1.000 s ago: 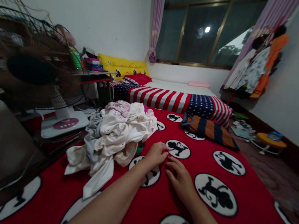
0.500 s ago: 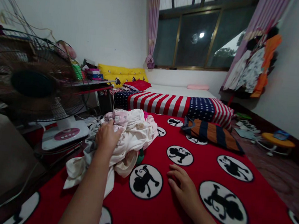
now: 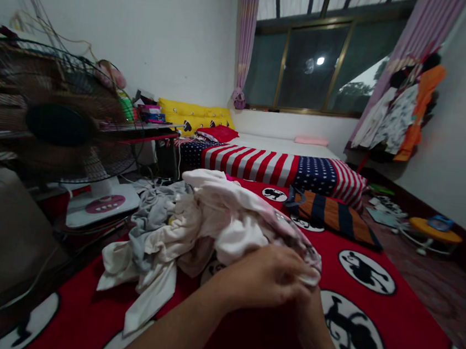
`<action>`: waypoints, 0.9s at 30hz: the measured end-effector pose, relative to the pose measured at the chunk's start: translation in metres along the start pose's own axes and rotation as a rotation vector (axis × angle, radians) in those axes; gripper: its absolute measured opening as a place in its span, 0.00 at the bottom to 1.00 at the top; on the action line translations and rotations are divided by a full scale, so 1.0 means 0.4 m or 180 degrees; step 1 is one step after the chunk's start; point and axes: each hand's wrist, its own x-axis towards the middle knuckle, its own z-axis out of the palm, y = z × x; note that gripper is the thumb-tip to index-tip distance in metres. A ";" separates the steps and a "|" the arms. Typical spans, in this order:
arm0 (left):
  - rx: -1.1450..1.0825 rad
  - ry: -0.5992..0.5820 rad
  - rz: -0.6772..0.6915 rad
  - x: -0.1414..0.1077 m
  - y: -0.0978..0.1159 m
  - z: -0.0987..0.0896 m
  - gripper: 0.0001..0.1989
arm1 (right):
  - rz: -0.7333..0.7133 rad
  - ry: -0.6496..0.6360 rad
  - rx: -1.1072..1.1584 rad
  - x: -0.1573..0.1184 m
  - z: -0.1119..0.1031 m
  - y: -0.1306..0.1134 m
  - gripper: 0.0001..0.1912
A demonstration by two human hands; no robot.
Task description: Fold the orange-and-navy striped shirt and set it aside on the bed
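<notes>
My left hand [image 3: 270,275] is closed on a pale pink and white garment [image 3: 281,224], stretched from the pile toward the right. Close against it, my right hand [image 3: 307,296] meets the same end of the cloth. Its fingers are partly hidden behind the left hand, but they appear closed on the garment's edge. The heap of clothes [image 3: 181,224], in white, cream and grey, lies to the left of both hands on the red cover [image 3: 406,309] with monkey prints.
An electric fan [image 3: 61,123] stands at the left beside a cluttered desk [image 3: 154,127]. Further back is a bed with a stars-and-stripes cover [image 3: 251,162]. A folded brown-and-navy striped cloth [image 3: 337,216] lies at the right. A low stool [image 3: 435,230] is on the floor.
My left hand has moved right from the pile, pulling the pale pink and white garment along. My right hand has come up to meet it at the cloth's end.
</notes>
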 end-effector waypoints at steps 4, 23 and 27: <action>0.0222 -0.0036 -0.0420 -0.003 -0.023 0.021 0.11 | 0.0349 0.0268 0.0173 0.020 -0.045 0.003 0.29; 0.1163 0.0357 -0.1523 -0.028 -0.187 -0.052 0.04 | 0.0338 0.0466 0.0798 0.017 -0.037 -0.017 0.32; 0.0238 0.1917 -0.1557 -0.026 -0.186 -0.112 0.06 | -0.0292 0.1294 0.0490 0.049 -0.069 0.000 0.34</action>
